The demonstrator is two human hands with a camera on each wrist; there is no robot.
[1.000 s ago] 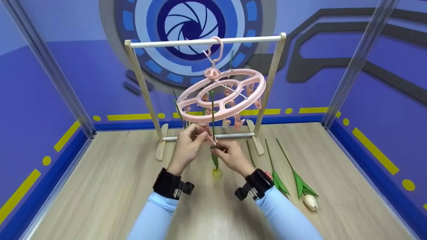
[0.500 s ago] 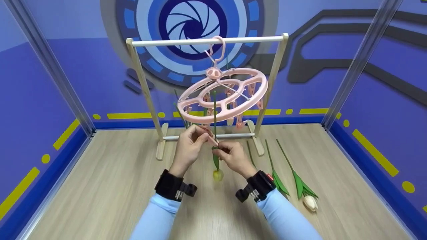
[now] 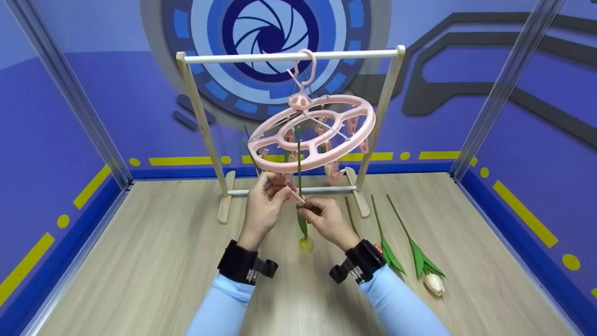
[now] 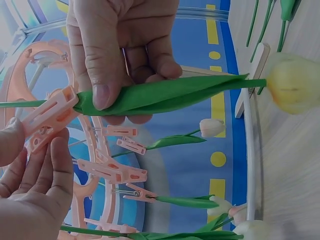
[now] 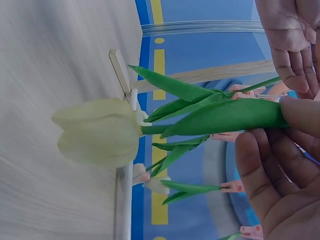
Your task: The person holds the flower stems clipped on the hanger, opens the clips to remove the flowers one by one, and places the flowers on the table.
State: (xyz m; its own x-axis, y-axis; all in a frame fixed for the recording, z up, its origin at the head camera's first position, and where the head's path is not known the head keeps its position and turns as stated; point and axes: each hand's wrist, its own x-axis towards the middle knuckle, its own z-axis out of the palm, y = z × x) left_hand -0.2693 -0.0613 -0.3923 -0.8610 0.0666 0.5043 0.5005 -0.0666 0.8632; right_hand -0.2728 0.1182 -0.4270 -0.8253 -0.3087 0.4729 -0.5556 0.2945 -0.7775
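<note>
Fingers of the left hand (image 3: 262, 205) pinch a clip (image 4: 50, 116) at the stem (image 4: 25, 104) of an upside-down tulip (image 4: 172, 96), its leaves (image 5: 227, 118) pinched by the right hand (image 3: 328, 220).

1. A wide, matte black wristband (image 3: 366, 258) circles the right wrist.
2. On that wristband's outer edge sits a small red tag (image 3: 378, 248), its details too small to read.
3. On its inner side: a rounded black bracket (image 3: 339, 274) with silver metal hardware (image 3: 356, 270).
4. Behind it, toward the body: a plain light blue long sleeve (image 3: 403, 303).
5. Beyond it: a bare right hand (image 3: 327, 220).
6. Across from it: a matching black left band (image 3: 237, 262), similar black bracket (image 3: 267, 268), light blue left sleeve (image 3: 221, 305) creased near the cuff, bare left hand (image 3: 261, 205).
</note>
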